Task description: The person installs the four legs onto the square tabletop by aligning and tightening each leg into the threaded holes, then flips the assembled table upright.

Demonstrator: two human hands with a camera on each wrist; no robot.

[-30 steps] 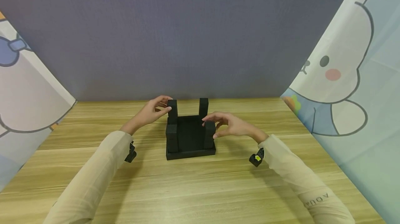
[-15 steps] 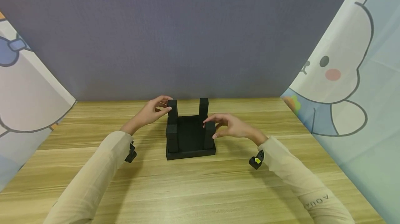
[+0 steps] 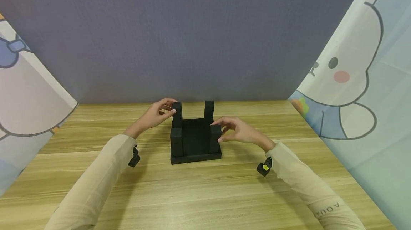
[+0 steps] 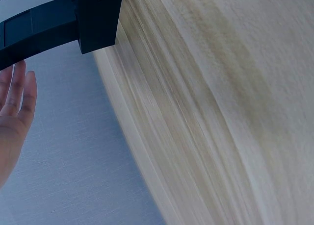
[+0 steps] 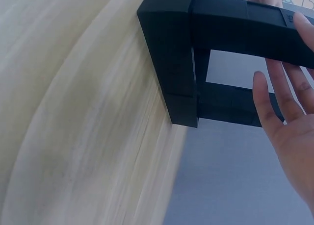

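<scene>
A black square base (image 3: 196, 158) with an upright post at each corner stands on the table in the head view. My left hand (image 3: 155, 116) grips the top of the back-left post (image 3: 177, 116), thumb on the near side and fingers behind. The front-right post (image 3: 215, 140) is between the thumb and fingers of my right hand (image 3: 239, 130), close to its top. In the right wrist view the right thumb lies on the post (image 5: 240, 24) and the other fingers pass behind it. The left wrist view shows left fingertips right at the post's edge (image 4: 44, 26).
The wooden table (image 3: 192, 194) runs back to a grey-blue panel (image 3: 192, 37). Sheets with cartoon animals hang at the left and at the right (image 3: 353, 62). The front-left post (image 3: 177, 142) and back-right post (image 3: 209, 110) stand untouched.
The right hand's fingertips have shifted slightly right, nearer the top of the front-right post. The left hand and the black base stay where they were.
</scene>
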